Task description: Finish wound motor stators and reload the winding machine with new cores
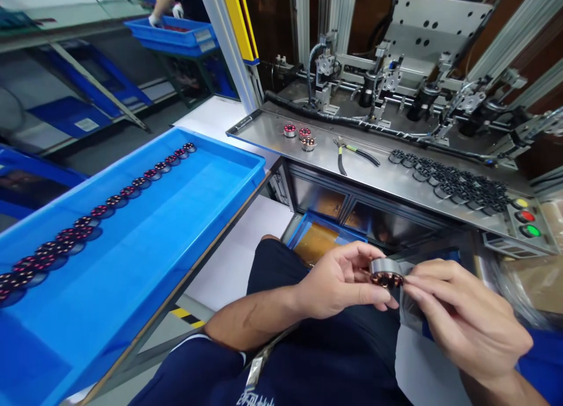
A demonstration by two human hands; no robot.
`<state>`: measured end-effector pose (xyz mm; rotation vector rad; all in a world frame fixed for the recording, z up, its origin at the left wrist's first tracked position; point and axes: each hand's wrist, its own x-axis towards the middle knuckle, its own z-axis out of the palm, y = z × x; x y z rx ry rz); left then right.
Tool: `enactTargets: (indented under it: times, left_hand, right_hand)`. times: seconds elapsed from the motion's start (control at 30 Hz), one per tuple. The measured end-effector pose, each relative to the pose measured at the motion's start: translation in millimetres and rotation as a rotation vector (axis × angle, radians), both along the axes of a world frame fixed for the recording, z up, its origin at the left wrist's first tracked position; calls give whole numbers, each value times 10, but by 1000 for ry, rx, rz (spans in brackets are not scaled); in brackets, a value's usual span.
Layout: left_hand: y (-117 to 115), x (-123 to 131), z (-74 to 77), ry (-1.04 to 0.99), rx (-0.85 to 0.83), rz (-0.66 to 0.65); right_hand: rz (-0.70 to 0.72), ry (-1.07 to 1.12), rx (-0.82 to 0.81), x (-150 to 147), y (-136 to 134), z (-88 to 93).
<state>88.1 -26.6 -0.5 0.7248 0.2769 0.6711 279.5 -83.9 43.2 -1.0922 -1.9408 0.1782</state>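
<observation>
Above my lap I hold a motor stator, a short cylinder with a grey metal rim and copper windings facing down. The fingers and thumb of my left hand are closed round its left side. My right hand pinches at its right edge with thumb and fingertips; whether a wire lies between them is too small to tell. Three wound stators sit on the metal bench ahead. To their right lie green-and-black handled cutters, with jaws apart.
Left of me, a blue tray holds a long row of wound stators. Many black cores stand on the bench beside a button box. Machine fixtures rise behind. A co-worker's gloved hands are over another blue tray.
</observation>
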Motion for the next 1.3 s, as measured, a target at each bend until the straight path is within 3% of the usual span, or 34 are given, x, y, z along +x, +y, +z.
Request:
enactTargets:
  times: [0.1, 0.2, 0.27, 0.33, 0.37, 0.4, 0.43, 0.6, 0.67, 0.73, 0.77, 0.87, 0.9, 0.93, 0.97, 1.07, 1.17, 1.23, 1.3]
  left_hand:
    - [43, -13, 0, -125, 20, 87]
    - [153, 13, -9, -190, -9, 133]
    - [246, 47, -25, -161, -10, -93]
    - [317, 78, -41, -116, 20, -466]
    - [335, 88, -46, -103, 34, -592]
    - [337, 95, -46, -99, 41, -631]
    - [326, 99, -39, -102, 42, -582]
    - [189, 89, 76, -185, 29, -34]
    - [188, 96, 111, -239, 4, 90]
    - [244, 126, 97, -256, -33, 101]
    - [286, 148, 70, -244, -43, 13]
    - [400, 205, -40, -192, -4, -556]
    - [416, 210, -64, -192, 9, -691]
    - [416, 207, -74, -200, 21, -733]
    - [400, 194, -67, -205, 28, -679]
    - [296, 126, 32, -195, 68, -274]
    - [223, 86, 127, -235, 118, 17]
    - [236, 100, 127, -263, 100, 104]
    - [288, 134, 81, -224, 58, 0]
  right_hand:
    - [-66, 51, -37, -57, 28, 71]
    - [-8, 32, -66, -88, 92, 180]
    - [63, -27, -56, -85, 130, 260]
    - [110, -89, -37, -66, 148, 330]
    - [115, -116, -27, -52, 148, 358]
    - [103, -141, -16, -36, 142, 380]
    - [78, -163, -9, -20, 132, 396]
    - [-119, -191, -46, 27, 92, 421]
    - [-135, -151, -72, 19, 106, 439]
    - [-81, -112, -99, 4, 131, 465]
    - [-41, -98, -113, -3, 143, 479]
    - [55, -89, -144, -9, 158, 512]
    - [65, -95, -147, -7, 154, 519]
    - [61, -104, -144, -5, 146, 523]
    - [43, -114, -136, -2, 135, 525]
    - [-63, -131, -121, 0, 104, 516]
    - [-117, -103, -128, -4, 101, 498]
    - [-79, -68, -138, -4, 111, 488]
    - [-5, -48, -143, 2, 121, 483]
